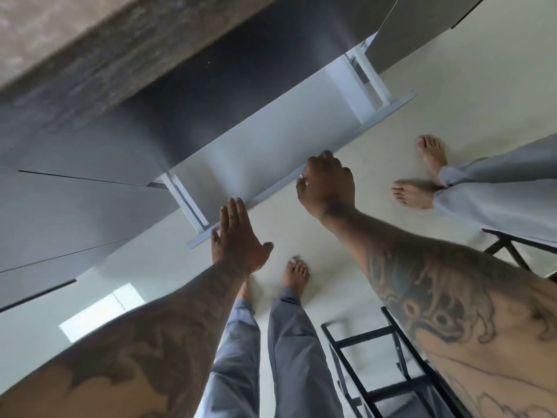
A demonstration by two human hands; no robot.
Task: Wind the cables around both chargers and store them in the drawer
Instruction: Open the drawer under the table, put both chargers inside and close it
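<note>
A grey drawer [271,152] stands pulled out from under the countertop, and the part of its inside that shows is bare. My right hand [327,182] grips the top edge of the drawer front with curled fingers. My left hand [238,236] lies flat with straight fingers against the drawer front near its left end. No charger or cable shows anywhere in view.
A brownish countertop [90,40] runs across the top left above grey cabinet fronts [75,206]. Another person's bare feet [422,176] stand on the pale floor at the right. Black metal stool frames [376,357] stand at the lower right, close to my legs.
</note>
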